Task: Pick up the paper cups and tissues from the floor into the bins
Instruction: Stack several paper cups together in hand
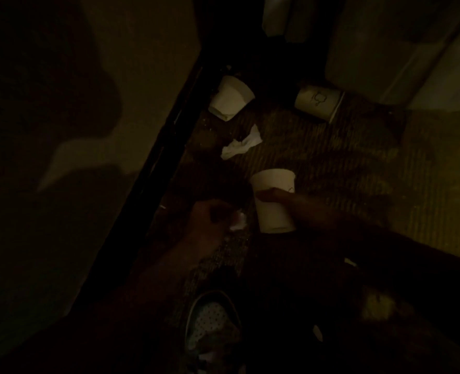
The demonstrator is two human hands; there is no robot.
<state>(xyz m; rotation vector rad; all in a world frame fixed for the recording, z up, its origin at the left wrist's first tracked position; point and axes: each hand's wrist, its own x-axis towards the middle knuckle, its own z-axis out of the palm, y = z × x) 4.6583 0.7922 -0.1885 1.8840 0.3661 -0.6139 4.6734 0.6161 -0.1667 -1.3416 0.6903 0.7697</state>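
1. R hand [301, 211] gripped a cup [273, 209] round its side wall, thumb across the front at approx mid-height. The wider end seemed to point away from the person. Too dark to tell if it was off the carpet [345, 171].
2. L hand [210, 220] sat just left of that grip, fingers curled on a small white wad [237, 221], prob. tissue. Only a bit showed past the fingers.
3. Beyond both grips, a loose tissue [242, 144] lay crumpled on the carpet, roughly between the two hands' lines.
4. Further out, cup 2 [230, 99] lay on its side beyond-left of the R grip, close to a dark edge strip. Cup 3 [318, 102] lay on its side beyond-right, w/ a small printed mark.
5. A shoe [212, 319] showed on the near side, behind the L wrist.
6. Bins couldn't be made out; the pale shapes beyond cup 3 were too dim to name.
7. Handling, my read:
   - Cups are v. light, thin-walled and crush easily, so a light squeeze on the wall or a pinch at the stiffer rim would do.
   - Cup 2's mouth looked dented.
   - Tissue is soft, near weightless and squashes down, so take the whole clump in the fingertips.
8. Both hands were full, so the next pick prob. needs a drop-off, or the cups nested.
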